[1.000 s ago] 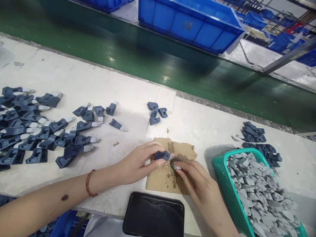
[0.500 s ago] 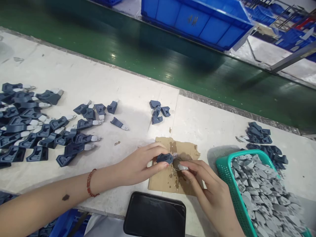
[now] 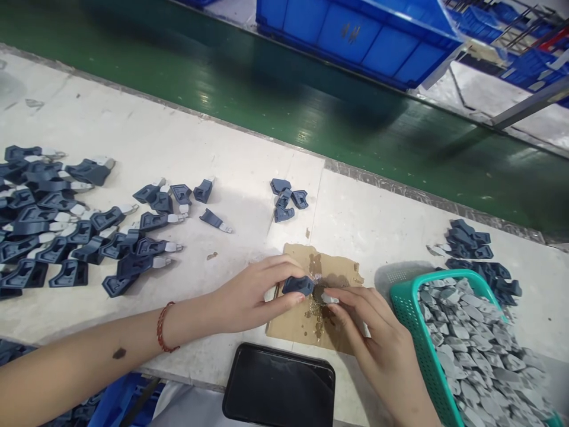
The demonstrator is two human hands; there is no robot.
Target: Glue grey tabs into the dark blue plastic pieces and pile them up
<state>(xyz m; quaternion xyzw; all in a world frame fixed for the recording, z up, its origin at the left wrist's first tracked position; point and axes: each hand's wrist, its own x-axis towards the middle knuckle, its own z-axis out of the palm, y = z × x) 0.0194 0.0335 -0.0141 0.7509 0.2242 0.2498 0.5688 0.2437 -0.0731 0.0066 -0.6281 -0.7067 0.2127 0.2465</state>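
Between thumb and fingers, my left hand (image 3: 262, 293) pinches a dark blue plastic part (image 3: 297, 286). Opposite it, my right hand (image 3: 377, 326) is closed on a small light grey plastic piece (image 3: 329, 298) by the fingertips. Both pieces are held over a stained, wet-looking piece of cardboard (image 3: 288, 325), with a small gap between them. To the right stands a green basket (image 3: 402, 308) heaped with grey pieces (image 3: 475, 344). Several blue parts with grey tips (image 3: 153, 220) lie at the left.
A black phone (image 3: 280, 385) lies at the near table edge. A few blue parts (image 3: 283, 198) sit beyond the cardboard, and a further pile (image 3: 466, 240) is behind the basket. Past the white table (image 3: 231, 148) runs a green belt (image 3: 178, 71), with a large blue crate (image 3: 355, 41) behind.
The camera view has shifted very slightly. Both hands keep hold of the same pieces in nearly the same place.
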